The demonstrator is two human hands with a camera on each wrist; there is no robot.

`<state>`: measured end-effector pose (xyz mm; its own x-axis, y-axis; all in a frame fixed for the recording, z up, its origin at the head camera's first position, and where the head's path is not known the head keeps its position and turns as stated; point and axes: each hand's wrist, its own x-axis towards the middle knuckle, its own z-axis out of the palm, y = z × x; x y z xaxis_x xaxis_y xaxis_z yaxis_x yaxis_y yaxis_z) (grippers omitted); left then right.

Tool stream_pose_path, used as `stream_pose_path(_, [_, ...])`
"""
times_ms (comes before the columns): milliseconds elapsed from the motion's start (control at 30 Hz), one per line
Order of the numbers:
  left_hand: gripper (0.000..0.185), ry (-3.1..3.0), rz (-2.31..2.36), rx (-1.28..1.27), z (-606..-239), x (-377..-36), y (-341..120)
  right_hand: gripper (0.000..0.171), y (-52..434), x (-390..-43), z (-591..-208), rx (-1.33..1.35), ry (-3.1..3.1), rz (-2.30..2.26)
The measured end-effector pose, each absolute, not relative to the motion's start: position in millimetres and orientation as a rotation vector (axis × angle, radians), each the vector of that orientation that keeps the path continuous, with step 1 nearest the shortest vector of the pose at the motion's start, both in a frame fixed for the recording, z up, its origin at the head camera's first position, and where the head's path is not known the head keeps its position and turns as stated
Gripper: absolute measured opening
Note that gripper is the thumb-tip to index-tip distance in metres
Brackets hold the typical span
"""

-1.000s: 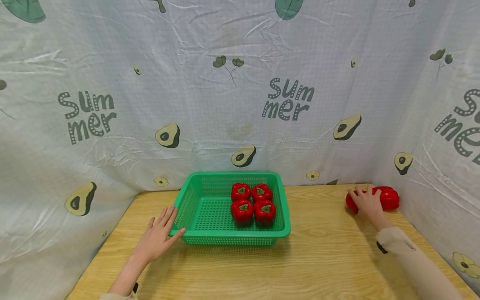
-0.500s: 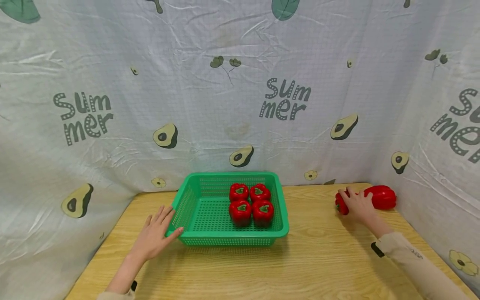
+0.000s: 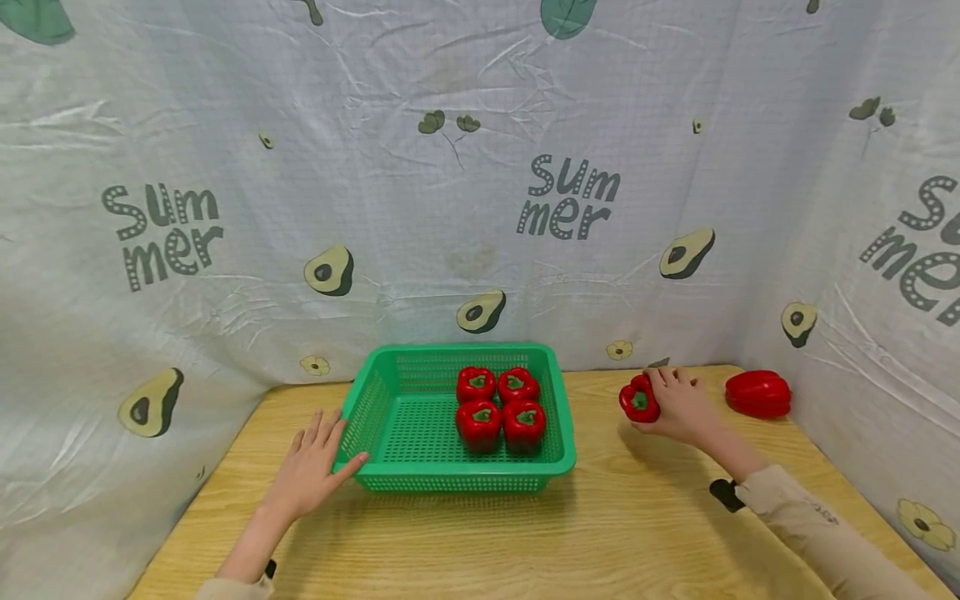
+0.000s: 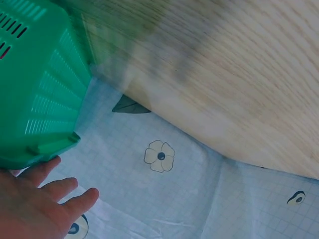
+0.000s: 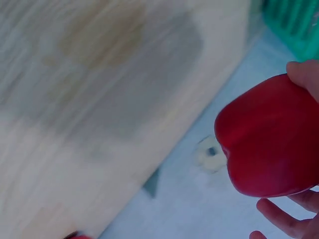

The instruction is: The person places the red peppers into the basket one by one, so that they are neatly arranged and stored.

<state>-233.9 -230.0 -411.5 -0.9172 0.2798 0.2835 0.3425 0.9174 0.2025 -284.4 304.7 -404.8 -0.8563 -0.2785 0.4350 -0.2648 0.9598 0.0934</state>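
Note:
My right hand (image 3: 681,407) grips a red bell pepper (image 3: 639,400) over the table, right of the basket, its green stem end facing left. In the right wrist view the same bell pepper (image 5: 271,134) fills the right side, with thumb and fingers round it. My left hand (image 3: 309,471) lies with straight, spread fingers at the left rim of the green basket (image 3: 465,468). The left wrist view shows its fingers (image 4: 79,203) beside the basket wall (image 4: 55,89). Several red bell peppers (image 3: 480,425) stand upright in the basket's right half, stems up.
Another red bell pepper (image 3: 759,394) lies on its side at the table's far right, close to the curtain. A white printed curtain (image 3: 420,250) hangs behind and on both sides of the wooden table (image 3: 450,546).
My right hand has lifted the nearer bell pepper away from the one beside it and carried it left towards the basket. The left hand stays at the basket's rim.

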Motion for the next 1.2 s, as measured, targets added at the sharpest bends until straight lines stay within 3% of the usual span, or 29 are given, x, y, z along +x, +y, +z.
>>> stream_pose_path(300, [0.075, -2.839, -0.306, -0.471, -410.2, -232.9, -226.2, 0.082, 259.8, -279.5, -382.4, 0.460, -2.573, 0.042])
stream_pose_path(600, [0.074, -2.838, -0.299, -0.450, -412.7, -234.1, -226.9, 0.072, 221.1, -278.8, -357.5, 0.501, -2.553, 0.129])
stream_pose_path(1200, [0.072, -2.836, -0.286, -0.439, -411.8, -231.2, -226.0, 0.079, 138.0, -293.4, -322.4, 0.596, -2.590, 0.273])
